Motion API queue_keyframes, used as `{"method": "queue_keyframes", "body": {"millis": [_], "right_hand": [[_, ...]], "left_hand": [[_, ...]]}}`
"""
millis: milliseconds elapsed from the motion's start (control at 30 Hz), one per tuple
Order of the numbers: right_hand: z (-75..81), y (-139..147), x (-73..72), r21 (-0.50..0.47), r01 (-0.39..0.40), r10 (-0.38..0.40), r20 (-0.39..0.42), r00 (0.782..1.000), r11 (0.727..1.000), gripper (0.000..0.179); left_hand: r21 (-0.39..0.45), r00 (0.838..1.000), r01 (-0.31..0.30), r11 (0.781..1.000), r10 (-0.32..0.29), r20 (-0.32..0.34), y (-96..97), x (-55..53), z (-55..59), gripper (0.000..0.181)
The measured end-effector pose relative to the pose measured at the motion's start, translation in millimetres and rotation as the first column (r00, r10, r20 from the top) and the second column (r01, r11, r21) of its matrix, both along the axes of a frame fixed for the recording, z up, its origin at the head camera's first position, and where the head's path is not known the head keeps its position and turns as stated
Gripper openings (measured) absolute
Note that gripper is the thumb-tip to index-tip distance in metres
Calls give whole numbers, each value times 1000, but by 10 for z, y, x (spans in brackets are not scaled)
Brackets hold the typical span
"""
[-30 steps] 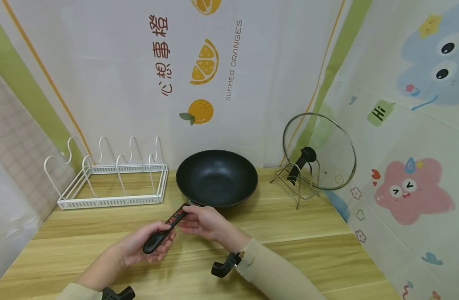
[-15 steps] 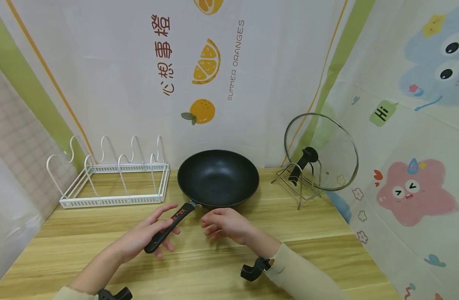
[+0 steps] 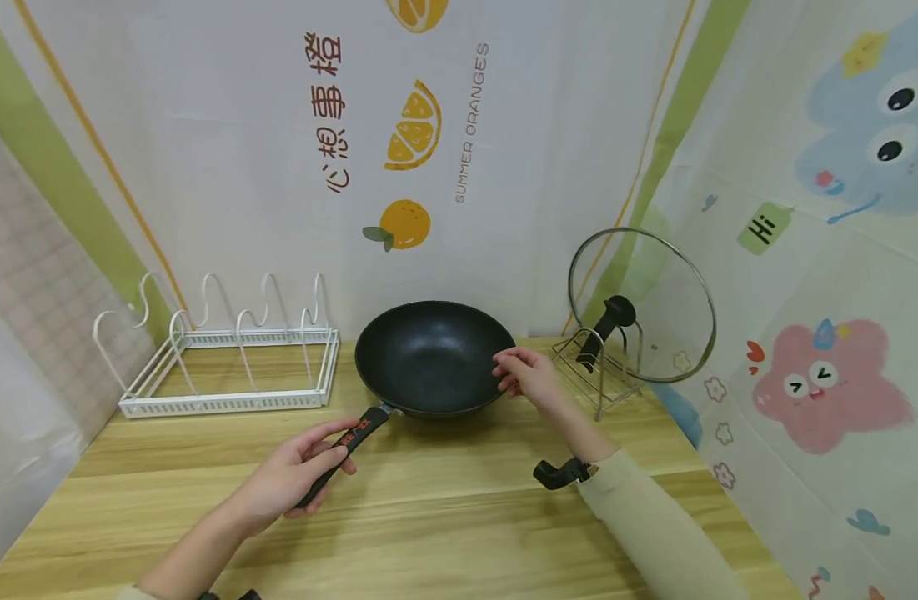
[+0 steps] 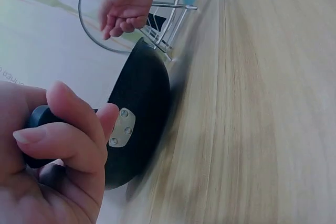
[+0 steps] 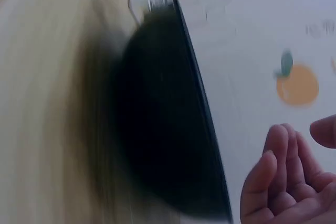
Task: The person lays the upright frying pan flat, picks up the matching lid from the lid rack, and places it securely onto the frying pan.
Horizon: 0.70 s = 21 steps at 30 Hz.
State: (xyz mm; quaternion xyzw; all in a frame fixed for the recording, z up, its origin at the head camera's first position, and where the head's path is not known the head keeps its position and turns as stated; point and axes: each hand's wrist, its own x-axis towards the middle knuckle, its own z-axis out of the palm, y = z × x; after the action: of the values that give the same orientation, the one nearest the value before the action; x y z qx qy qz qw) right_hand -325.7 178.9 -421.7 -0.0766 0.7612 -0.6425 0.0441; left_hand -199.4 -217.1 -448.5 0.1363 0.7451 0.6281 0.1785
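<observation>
A black wok (image 3: 436, 354) sits on the wooden table, its handle (image 3: 364, 423) pointing toward the front left. My left hand (image 3: 297, 471) grips that handle, and the left wrist view shows the fingers (image 4: 79, 140) curled round it. Near the wok's right rim hovers my right hand (image 3: 532, 377), fingers loosely bent and holding nothing. In the right wrist view the same hand (image 5: 294, 182) appears beside the wok's rim (image 5: 197, 87). A glass lid (image 3: 684, 275) with a metal edge and black knob leans in a small wire stand (image 3: 599, 387) at the right.
At the back left stands a white rack (image 3: 226, 404) with several curved wire dividers. Behind the table (image 3: 459, 517) hangs a white printed cloth (image 3: 241, 150), and another printed cloth (image 3: 729, 333) covers the right side.
My right hand has left the wok handle and moved right and back, toward the wok's right rim. My left hand loosened its fingers, then closed round the handle again. The wok has stayed put.
</observation>
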Motion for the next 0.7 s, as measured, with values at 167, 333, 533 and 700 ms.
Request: {"method": "queue_keyframes", "body": {"millis": [167, 333, 533, 700], "right_hand": [[-28, 251, -268, 37, 126, -126, 1, 992, 991, 39], [-49, 350, -459, 132, 167, -167, -12, 986, 977, 44], [-83, 369, -609, 194, 197, -194, -35, 980, 961, 42], [-135, 367, -707, 272, 216, -206, -65, 976, 938, 38]], "left_hand": [[1, 1000, -9, 1000, 9, 13, 8, 2, -15, 60], [1, 1000, -12, 1000, 12, 9, 3, -7, -9, 60], [9, 1000, -12, 1000, 12, 7, -1, -3, -12, 60], [7, 1000, -11, 1000, 11, 16, -9, -1, -20, 61]]}}
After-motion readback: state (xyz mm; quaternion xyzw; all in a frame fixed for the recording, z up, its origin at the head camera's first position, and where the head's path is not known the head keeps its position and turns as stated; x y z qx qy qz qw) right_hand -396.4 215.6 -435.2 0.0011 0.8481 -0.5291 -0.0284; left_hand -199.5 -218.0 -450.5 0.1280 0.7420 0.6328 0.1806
